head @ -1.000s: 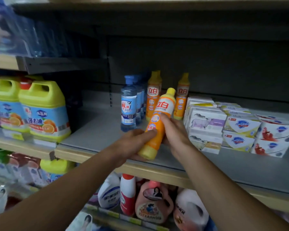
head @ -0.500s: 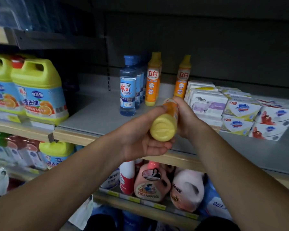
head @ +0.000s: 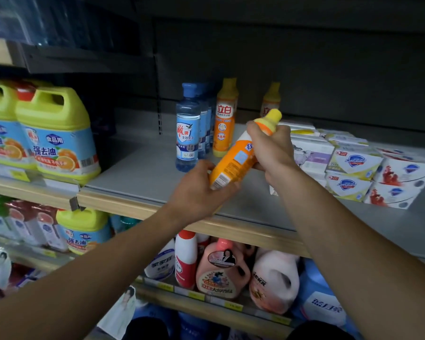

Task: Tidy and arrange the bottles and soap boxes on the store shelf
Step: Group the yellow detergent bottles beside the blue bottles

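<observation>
1. Above the front edge of the grey shelf (head: 142, 175), both hands hold one orange bottle (head: 233, 163). Half a second ago its yellow base faced the camera; now it lies tilted, with its cap up and to the right and its back label and barcode showing.
2. The left hand (head: 196, 192) is curled round the bottle's base; earlier it cupped the base from below and the left.
3. The right hand (head: 272, 150) is wrapped round the neck just under the yellow cap (head: 274, 116), which earlier was hidden behind the bottle.
4. On the shelf behind, a row of clear blue-capped bottles (head: 188, 133) stands upright with an orange bottle with a red label (head: 223, 119) just beside it, as before. A second orange bottle at the back (head: 270, 99) is now partly hidden behind the held one.
5. To the right, the stacked soap boxes (head: 353, 168) sit two high in rows, unchanged.
6. On the neighbouring shelf to the left stand yellow-topped jugs (head: 57, 133) with orange fruit on their labels.
7. The lower shelf holds a red-and-white bottle (head: 185, 258), a pink jug (head: 221, 271) and a white jug (head: 275, 280), standing close together.
</observation>
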Tool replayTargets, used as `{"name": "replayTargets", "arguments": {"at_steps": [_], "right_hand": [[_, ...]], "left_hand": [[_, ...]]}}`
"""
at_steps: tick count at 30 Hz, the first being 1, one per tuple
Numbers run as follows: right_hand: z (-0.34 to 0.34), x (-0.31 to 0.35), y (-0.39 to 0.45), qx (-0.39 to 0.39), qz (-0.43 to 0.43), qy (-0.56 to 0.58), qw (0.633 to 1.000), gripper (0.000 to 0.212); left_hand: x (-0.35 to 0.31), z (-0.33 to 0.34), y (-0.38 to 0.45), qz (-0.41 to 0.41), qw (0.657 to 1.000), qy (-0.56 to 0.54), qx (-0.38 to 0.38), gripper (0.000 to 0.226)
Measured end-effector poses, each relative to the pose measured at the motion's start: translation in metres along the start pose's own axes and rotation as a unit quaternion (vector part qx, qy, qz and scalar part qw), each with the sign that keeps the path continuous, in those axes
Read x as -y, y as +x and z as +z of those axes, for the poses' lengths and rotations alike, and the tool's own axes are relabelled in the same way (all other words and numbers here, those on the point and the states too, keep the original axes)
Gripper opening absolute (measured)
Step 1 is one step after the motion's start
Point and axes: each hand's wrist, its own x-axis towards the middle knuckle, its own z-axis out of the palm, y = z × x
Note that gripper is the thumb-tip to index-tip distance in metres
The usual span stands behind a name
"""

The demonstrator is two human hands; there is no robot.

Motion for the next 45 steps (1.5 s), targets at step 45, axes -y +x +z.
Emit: {"name": "replayTargets", "arguments": {"at_steps": [45], "right_hand": [[0.005,-0.013,0.014,0.155,0.063,0.118,0.979,0.026]], "left_hand": [[0.028,-0.014,0.03,-0.123,0.936,-0.299,0.142,0.035]]}}
